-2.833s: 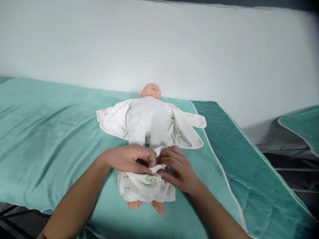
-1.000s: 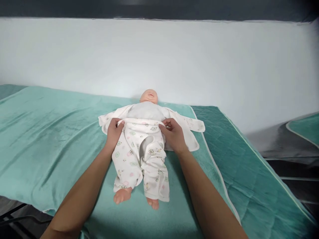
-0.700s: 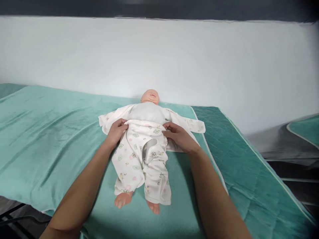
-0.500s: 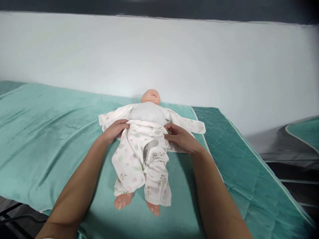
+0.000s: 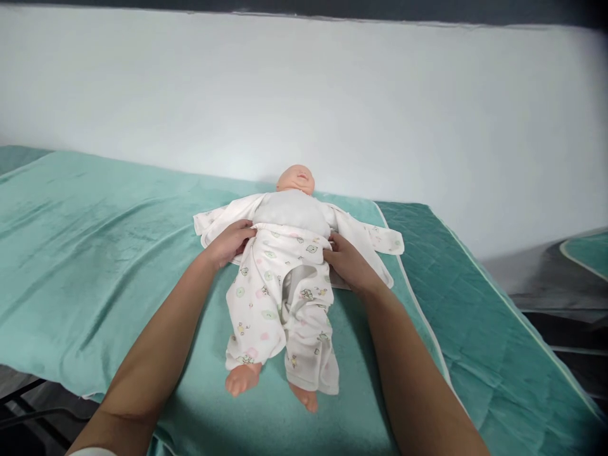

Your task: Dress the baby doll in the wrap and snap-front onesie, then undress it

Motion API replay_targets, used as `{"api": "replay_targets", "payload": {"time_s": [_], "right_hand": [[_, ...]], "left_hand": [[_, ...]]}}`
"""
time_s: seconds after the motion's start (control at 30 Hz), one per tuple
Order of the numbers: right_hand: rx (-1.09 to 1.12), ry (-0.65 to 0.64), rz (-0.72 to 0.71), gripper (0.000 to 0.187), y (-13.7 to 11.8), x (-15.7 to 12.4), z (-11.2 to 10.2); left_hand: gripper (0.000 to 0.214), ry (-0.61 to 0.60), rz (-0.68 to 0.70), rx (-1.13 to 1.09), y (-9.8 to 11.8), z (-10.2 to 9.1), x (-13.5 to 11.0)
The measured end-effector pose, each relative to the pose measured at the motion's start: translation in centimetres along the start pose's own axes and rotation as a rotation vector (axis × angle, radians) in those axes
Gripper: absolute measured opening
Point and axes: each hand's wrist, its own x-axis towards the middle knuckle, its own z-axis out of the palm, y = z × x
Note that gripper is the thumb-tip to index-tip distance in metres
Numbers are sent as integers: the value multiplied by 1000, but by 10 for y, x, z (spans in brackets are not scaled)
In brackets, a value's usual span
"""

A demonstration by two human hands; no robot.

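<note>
A baby doll (image 5: 295, 180) lies on its back, head toward the wall and bare feet toward me. It has on white printed baby trousers (image 5: 270, 278) with an opening at the crotch. A white printed baby jacket (image 5: 382, 239) lies spread open around its grey-white torso (image 5: 291, 210), sleeves stretched to both sides. My left hand (image 5: 234, 243) grips the trousers' waistband at the left hip, fingers closed on the cloth. At the right hip my right hand (image 5: 349, 259) pinches the waistband too; some of its fingertips are hidden behind the fabric.
A light green blanket (image 5: 109, 253) covers the bed under the doll. To the right lies a darker quilted green cover (image 5: 456, 304). Behind the bed rises a white wall (image 5: 304, 95). Dark metal bars (image 5: 28, 405) show at the lower left.
The view has tilted down and shifted slightly left. Both hands stay at the waistband; the right fingers have tucked further around the cloth at the hip.
</note>
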Motion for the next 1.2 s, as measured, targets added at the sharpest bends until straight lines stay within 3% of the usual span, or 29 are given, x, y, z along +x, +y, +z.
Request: {"api": "replay_targets", "payload": {"time_s": [0.27, 0.57, 0.73, 0.8, 0.87, 0.97, 1.07, 1.2], "right_hand": [[396, -70, -117, 35, 6, 3, 10], [428, -170, -216, 58, 3, 10, 7], [405, -168, -245, 43, 7, 10, 3], [361, -146, -244, 33, 9, 9, 0], [285, -83, -243, 24, 10, 10, -1], [114, 192, -281, 17, 9, 9, 1], [-10, 435, -384, 15, 2, 5, 9], [-62, 335, -514, 16, -4, 0, 17]], "left_hand": [[31, 7, 44, -199, -2, 5, 0], [44, -115, 92, -148, -3, 2, 2], [34, -126, 139, -14, -4, 2, -1], [28, -25, 227, 108, -6, 5, -2], [27, 168, 404, 272, -8, 8, -5], [24, 379, 746, 552, -9, 13, -9], [18, 369, 943, 731, -6, 17, -12], [20, 242, 937, 750, 1, 16, -10]]}}
